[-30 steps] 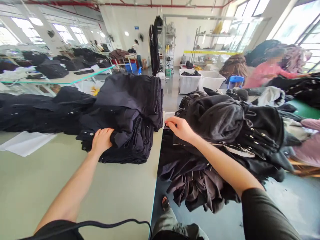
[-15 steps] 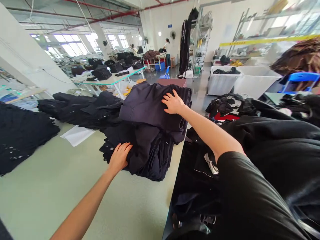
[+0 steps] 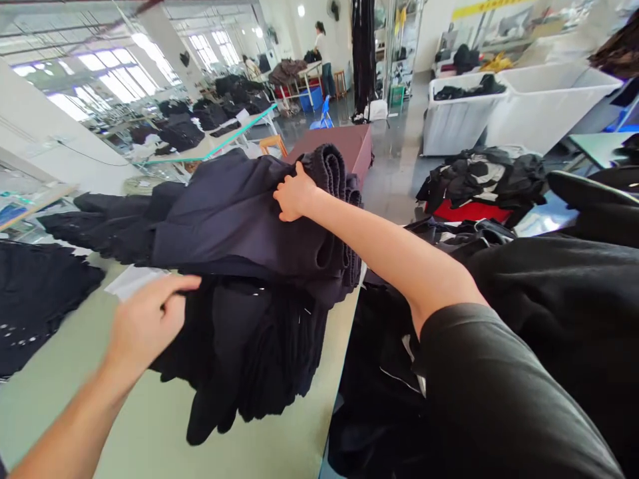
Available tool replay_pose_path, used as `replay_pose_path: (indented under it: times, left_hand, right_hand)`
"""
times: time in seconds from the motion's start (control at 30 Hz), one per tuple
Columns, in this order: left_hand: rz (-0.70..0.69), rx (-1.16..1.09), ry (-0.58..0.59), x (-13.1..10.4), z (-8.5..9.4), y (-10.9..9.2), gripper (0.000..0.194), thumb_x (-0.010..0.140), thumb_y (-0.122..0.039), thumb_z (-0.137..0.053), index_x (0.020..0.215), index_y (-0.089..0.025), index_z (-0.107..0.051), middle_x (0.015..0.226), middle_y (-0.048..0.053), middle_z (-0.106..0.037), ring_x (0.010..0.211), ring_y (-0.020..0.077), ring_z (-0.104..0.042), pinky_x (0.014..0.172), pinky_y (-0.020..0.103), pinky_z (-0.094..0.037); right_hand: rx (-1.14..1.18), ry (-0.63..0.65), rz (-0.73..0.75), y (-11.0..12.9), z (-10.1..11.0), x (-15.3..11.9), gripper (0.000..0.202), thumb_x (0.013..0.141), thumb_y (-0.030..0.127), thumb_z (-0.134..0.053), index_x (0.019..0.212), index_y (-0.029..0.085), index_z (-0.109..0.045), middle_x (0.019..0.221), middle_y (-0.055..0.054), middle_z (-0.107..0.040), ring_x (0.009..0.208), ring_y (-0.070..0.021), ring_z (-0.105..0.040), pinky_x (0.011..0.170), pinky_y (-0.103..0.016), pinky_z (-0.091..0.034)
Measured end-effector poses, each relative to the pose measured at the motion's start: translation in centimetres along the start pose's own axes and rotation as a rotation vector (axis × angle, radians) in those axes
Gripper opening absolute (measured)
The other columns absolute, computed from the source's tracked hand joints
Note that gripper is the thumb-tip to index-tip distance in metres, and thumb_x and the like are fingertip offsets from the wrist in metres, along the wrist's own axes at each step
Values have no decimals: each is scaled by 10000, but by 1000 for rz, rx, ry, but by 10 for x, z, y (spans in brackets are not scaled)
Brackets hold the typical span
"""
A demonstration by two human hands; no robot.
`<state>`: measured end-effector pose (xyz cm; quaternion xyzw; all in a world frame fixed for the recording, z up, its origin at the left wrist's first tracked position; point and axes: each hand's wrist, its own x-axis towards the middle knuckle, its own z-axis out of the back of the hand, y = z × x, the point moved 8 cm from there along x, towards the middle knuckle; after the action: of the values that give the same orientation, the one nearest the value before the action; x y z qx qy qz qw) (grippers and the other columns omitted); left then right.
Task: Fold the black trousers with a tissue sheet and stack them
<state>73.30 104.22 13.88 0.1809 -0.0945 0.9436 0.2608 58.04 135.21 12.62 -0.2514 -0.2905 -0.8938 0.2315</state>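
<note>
A dark navy garment (image 3: pixel 234 213) lies on top of a stack of black garments (image 3: pixel 264 339) near the table's right edge. My right hand (image 3: pixel 297 193) is on its upper right part, fingers curled into the cloth beside a rolled, bunched edge. My left hand (image 3: pixel 150 319) is just left of the stack, slightly blurred. Its index finger points out over the black cloth and the thumb stands apart from it; the other fingers are mostly hidden. I see nothing in that hand.
The pale green table (image 3: pixel 150 426) also bears a white paper sheet (image 3: pixel 132 283) and another black garment pile (image 3: pixel 40 299) at left. Black clothing (image 3: pixel 374 379) lies beyond its right edge. White bins (image 3: pixel 464 120) and a maroon block (image 3: pixel 344 143) stand farther off. A person (image 3: pixel 324 60) stands in the background.
My left hand has come off the lower stack and moved left. My right hand has gone from lying flat to curled in the navy cloth, whose right edge is now bunched up. The view has tilted down.
</note>
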Motion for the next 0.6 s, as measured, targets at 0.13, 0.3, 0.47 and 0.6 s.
replay_pose_path:
  times: [0.13, 0.3, 0.47, 0.6]
  left_hand:
    - [-128, 59, -31, 115, -22, -94, 519, 975, -369, -345, 1359, -197, -650, 1477, 59, -620, 1412, 248, -513, 1261, 470, -280]
    - [-42, 53, 319, 192, -110, -129, 584, 1007, -420, -327, 1518, -192, -494, 1639, 128, -431, 1534, 315, -355, 1253, 635, -203]
    - [-69, 35, 341, 201, -124, -130, 618, 1053, -408, -261, 1597, -123, -326, 1695, 143, -315, 1563, 281, -286, 1268, 642, -114]
    - [-97, 57, 395, 204, -132, -121, 620, 1070, -426, -203, 1595, -110, -296, 1690, 148, -320, 1556, 275, -287, 1266, 638, -101]
  right_hand:
    - [-30, 1, -31, 14, 6, 1, 310, 868, 423, -631, 684, 174, -619, 924, -1, -753, 1344, -295, -576, 1200, -656, -208]
    - [-72, -9, -81, 43, 56, -3, 205, 847, 248, -675, 684, 166, -580, 869, -3, -722, 1233, -272, -658, 1217, -601, -266]
    - [258, -725, -350, -56, 167, -84, 403, 1037, 302, -272, 1013, 149, -643, 1132, -22, -699, 1239, -154, -617, 1147, -419, -421]
    - [396, -711, -1056, -172, 97, -229, 399, 1016, 316, -288, 1043, 165, -656, 1092, -59, -717, 1135, -177, -645, 1047, -380, -505]
